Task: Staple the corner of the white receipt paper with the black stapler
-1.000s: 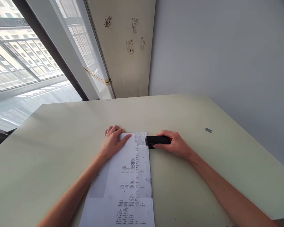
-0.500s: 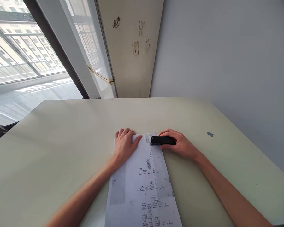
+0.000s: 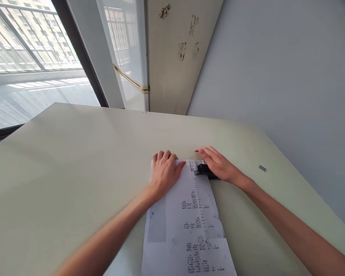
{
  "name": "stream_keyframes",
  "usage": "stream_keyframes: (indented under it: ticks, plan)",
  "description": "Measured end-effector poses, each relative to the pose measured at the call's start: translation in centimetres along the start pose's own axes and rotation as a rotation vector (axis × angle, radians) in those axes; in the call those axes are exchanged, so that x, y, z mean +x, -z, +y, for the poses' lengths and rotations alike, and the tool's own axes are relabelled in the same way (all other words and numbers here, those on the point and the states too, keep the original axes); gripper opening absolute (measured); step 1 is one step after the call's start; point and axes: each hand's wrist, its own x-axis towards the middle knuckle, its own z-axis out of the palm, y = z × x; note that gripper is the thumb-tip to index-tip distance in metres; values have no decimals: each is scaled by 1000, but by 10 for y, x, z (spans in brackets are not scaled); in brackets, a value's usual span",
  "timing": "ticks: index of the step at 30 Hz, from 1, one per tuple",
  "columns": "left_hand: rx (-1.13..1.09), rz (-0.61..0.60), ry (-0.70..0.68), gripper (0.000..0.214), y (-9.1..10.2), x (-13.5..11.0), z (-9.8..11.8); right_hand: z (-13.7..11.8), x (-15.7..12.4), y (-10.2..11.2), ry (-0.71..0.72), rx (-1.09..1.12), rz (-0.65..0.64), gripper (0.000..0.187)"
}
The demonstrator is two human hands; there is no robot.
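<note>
A stack of printed paper lies lengthwise in front of me, its text upside down. My left hand rests on its far left part, fingers bent over the far edge and thumb lying on the page. The fingertips are hidden. A black stapler sits across the far right corner, its front end over the printed grid. The palm of my right hand lies on top of the stapler's rear, covering much of it. The right fingers are stretched forward and not wrapped round it.
The pale table spreads out on both sides. A small grey strip lies to the right. Beyond the table are a stained cream cabinet panel, a grey wall and a window at the left.
My right hand has loosened its grasp round the stapler and now lies palm down over it with fingers straight. The left hand keeps its place on the paper. The view has shifted and tilted.
</note>
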Motion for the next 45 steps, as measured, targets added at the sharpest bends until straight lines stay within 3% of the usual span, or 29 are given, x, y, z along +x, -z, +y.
stream_keyframes:
  ticks: [12, 21, 45]
  plan:
    - [1, -6, 2, 27, -2, -4, 3, 2, 0, -7, -27, -57, 11, 48]
    - [2, 7, -16, 28, -2, -5, 3, -2, -8, -3, 51, -63, -10, 52]
    - [48, 5, -14, 28, -5, -8, 4, -13, -7, -7, -38, -192, -64, 51]
